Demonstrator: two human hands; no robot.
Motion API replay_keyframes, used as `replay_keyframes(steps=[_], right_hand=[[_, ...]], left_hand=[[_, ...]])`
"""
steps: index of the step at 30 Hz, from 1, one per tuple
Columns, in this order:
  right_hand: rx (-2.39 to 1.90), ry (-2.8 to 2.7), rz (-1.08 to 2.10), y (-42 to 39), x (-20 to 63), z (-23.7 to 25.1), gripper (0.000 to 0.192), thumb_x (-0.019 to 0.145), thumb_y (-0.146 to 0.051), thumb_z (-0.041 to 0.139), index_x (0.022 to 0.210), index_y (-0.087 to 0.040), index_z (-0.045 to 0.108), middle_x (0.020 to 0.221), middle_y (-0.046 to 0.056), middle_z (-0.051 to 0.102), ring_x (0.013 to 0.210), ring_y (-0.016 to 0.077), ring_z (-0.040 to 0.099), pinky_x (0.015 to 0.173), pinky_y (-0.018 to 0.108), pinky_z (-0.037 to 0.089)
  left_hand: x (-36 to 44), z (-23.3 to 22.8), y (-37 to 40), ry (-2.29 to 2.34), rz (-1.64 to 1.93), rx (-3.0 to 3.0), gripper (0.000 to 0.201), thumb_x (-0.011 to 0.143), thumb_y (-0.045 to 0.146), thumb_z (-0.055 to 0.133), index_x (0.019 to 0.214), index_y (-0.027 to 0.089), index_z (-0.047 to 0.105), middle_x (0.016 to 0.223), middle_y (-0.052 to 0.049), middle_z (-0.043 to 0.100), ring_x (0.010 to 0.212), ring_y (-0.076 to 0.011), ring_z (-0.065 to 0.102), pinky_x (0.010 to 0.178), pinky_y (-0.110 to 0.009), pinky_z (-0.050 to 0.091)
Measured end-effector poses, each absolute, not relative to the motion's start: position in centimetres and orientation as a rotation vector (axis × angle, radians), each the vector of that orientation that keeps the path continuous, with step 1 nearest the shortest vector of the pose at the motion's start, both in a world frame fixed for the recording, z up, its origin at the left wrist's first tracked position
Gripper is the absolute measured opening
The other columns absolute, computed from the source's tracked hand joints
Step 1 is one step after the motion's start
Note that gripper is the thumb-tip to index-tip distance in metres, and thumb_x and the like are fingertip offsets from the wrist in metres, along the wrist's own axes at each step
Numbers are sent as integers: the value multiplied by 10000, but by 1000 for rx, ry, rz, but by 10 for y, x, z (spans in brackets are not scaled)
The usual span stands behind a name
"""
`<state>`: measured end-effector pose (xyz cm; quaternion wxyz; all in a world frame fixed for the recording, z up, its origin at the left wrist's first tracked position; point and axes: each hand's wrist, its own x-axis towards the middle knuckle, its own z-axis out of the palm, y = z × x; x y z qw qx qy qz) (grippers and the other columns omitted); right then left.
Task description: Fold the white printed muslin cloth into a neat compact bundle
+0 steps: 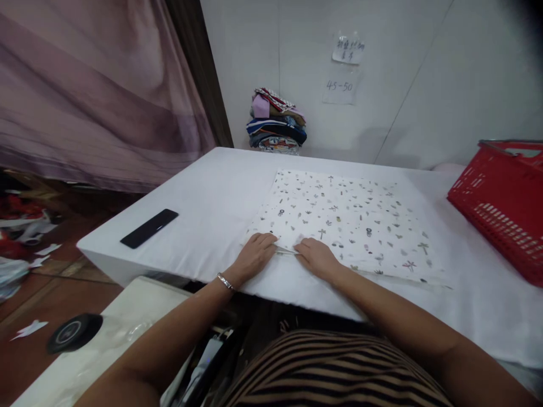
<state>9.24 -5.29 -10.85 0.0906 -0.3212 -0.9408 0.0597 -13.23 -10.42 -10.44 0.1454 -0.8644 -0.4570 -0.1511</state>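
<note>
Both the left hand [254,257] and the right hand [317,258] curl their fingers nearly closed, pinching the near edge of a printed white cloth [352,215] that lies spread on the white tabletop [212,209], left of a red basket [504,206].

A white table [212,192] carries a printed cloth [345,217], flat black object [150,228], red basket [504,195]
</note>
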Motion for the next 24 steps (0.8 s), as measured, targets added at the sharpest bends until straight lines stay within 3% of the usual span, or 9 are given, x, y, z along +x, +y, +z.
replay_keyframes(steps=[11,24], right_hand=[[-907,-2766,286,-51,84,-105,313,961,-328,344,1019,-207,627,920,57,572,873,171,501,721,275,369],[-870,-2846,209,-55,76,-108,300,948,-251,347,930,-187,639,931,87,568,922,211,464,735,308,361]], left_hand=[[-133,-112,-103,-1433,-429,-2489,159,854,137,448,917,162,592,1141,-72,581,1071,-210,496,890,-372,406],[-139,-115,-107,-1362,-504,-2522,164,854,108,431,847,155,589,1015,-66,626,965,-186,548,862,-374,420]])
